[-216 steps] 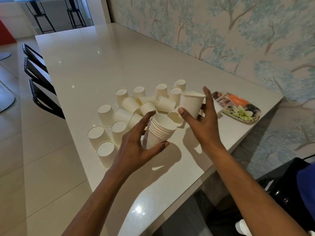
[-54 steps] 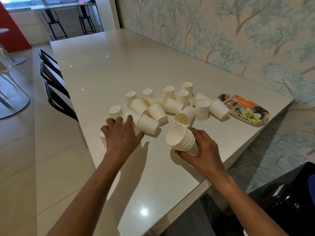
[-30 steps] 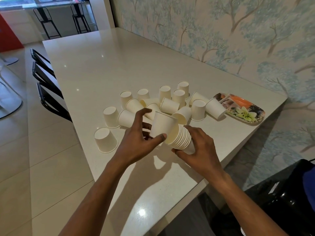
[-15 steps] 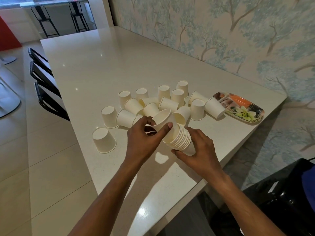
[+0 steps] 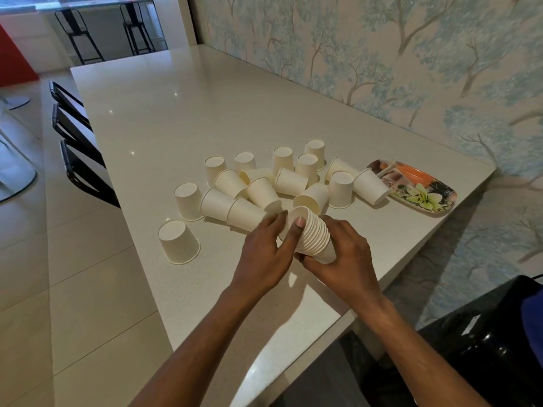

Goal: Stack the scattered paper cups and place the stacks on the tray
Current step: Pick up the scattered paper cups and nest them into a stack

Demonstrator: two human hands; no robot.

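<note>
A stack of nested white paper cups (image 5: 316, 236) lies tilted between my hands above the white table (image 5: 182, 113), its open mouth turned to the left. My right hand (image 5: 343, 254) grips the stack from below and behind. My left hand (image 5: 266, 251) holds the stack's rim end, thumb over the top cup's lip. Several loose white cups (image 5: 261, 189) are scattered behind, some upside down, some on their sides. One upturned cup (image 5: 178, 241) stands alone near the left edge. The flowered tray (image 5: 423, 192) lies at the right with no cups on it.
Black chairs (image 5: 76, 148) line the table's left side. A patterned wall runs along the table's far right side. A glossy black object (image 5: 496, 342) sits low at the right, below the table's near corner.
My left hand has pushed the cup it picked up fully into the stack held by my right hand; the cup's wall no longer sticks out. The stack stays over the same spot.
</note>
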